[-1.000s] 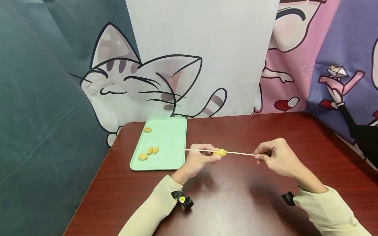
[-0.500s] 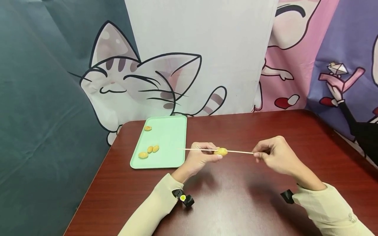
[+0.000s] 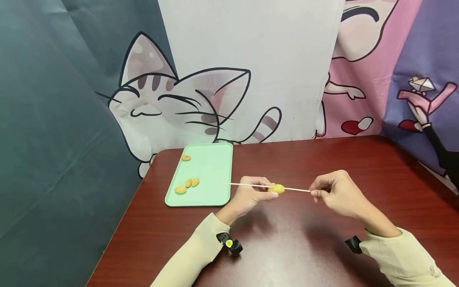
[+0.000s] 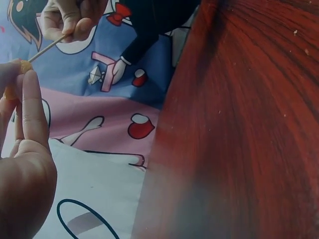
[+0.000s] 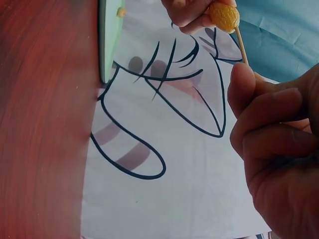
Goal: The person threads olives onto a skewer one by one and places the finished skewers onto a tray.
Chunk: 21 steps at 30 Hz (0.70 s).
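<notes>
The person's left hand (image 3: 252, 196) has a small yellow piece (image 3: 276, 189) pinched between the thumb and the fingers, out at the fingertips, held up off the table (image 3: 283, 243). A thin wooden stick (image 3: 297, 189) shows on both sides of that piece, lying nearly level from my side. The right hand (image 3: 338, 194) grips the stick near its end, thumb against the curled fingers, so a short bare length lies between that grip and the yellow piece. The other end reaches back across the left hand, between thumb and fingers, and its faint tip shows against the right part of a pale green tray (image 3: 213, 165).

The tray sits toward the table's far left, and four more yellow pieces lie in it. A bigger one (image 3: 181, 190) is near the left rim, just beside two smaller ones (image 3: 192, 182) that lie side by side; another (image 3: 186, 158) is well apart from these, up toward the far left corner.

The tabletop is dark reddish wood, with a shine on the near part and the shadows of the hands falling on it. Both arms wear cream sleeves (image 3: 199, 239), and a black strap (image 3: 229, 243) with a yellow flower-like spot is at the left wrist. Behind the table hangs a cloth with a smiling cartoon cat (image 3: 150, 101).
</notes>
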Motion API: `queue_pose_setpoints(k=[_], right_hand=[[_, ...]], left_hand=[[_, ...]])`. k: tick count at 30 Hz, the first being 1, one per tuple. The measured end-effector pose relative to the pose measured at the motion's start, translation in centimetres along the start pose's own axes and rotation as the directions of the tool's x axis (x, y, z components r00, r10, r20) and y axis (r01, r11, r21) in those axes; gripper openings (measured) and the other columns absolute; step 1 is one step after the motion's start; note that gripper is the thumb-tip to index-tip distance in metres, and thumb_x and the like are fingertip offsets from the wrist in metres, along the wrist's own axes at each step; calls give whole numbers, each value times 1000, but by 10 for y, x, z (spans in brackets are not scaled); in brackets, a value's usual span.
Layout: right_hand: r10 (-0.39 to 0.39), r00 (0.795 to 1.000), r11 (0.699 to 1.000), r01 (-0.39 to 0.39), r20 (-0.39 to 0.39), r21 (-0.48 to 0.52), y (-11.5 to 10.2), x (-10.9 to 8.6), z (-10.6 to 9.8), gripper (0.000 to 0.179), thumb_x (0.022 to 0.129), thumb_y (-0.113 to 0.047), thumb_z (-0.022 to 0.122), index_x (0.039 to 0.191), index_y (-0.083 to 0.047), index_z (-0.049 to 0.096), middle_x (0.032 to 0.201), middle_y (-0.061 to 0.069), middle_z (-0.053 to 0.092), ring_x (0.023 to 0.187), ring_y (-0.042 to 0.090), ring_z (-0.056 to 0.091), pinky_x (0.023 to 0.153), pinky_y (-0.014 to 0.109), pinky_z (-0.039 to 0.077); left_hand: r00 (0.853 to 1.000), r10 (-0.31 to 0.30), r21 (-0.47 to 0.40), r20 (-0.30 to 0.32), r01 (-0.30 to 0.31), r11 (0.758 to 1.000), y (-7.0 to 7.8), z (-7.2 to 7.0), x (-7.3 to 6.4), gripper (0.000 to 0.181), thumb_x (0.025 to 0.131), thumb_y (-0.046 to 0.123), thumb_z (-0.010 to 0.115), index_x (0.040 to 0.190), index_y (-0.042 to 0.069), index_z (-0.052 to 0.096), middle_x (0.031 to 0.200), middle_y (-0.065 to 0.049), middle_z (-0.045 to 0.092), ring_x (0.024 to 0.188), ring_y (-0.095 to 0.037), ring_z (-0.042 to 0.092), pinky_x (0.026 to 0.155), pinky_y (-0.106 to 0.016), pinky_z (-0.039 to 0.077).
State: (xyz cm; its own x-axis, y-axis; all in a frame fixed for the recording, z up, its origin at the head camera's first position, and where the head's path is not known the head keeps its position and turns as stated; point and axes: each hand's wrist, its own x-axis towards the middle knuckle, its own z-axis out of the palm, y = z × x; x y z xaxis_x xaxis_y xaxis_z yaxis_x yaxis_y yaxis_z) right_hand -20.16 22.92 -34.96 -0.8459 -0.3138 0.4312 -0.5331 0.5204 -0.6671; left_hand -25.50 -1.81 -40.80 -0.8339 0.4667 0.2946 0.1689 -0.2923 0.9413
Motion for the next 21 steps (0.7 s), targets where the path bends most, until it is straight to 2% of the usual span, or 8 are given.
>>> queue_pose_setpoints(k=[5, 10, 21], right_hand=[[8, 1000, 1000, -8, 17, -11, -1, 2, 3, 34, 74, 21, 68, 69, -13, 69, 56, -9, 61, 48, 6, 53, 39, 21, 40], [31, 999, 1000, -31, 27, -6, -1, 3, 6, 33, 75, 20, 68, 69, -12, 69, 56, -10, 61, 48, 6, 52, 39, 21, 40], [18, 999, 1000, -18, 36, 2, -4, 5, 8, 32, 76, 18, 69, 68, -13, 69, 56, -9, 60, 48, 5, 49, 40, 21, 40]], left_hand=[[1000, 14, 15, 26, -15, 1000, -3, 3, 1, 29, 74, -24, 69, 101, -28, 59, 86, 3, 69, 78, -8, 66, 65, -23, 58], [1000, 22, 22, 17, -22, 1000, -5, 6, 1, 28, 74, -22, 71, 100, -27, 60, 85, 5, 69, 76, -8, 65, 64, -23, 58], [999, 37, 26, 20, -37, 999, -4, 8, 4, 26, 74, -24, 70, 98, -28, 60, 84, 6, 69, 77, -7, 66, 65, -24, 58]])
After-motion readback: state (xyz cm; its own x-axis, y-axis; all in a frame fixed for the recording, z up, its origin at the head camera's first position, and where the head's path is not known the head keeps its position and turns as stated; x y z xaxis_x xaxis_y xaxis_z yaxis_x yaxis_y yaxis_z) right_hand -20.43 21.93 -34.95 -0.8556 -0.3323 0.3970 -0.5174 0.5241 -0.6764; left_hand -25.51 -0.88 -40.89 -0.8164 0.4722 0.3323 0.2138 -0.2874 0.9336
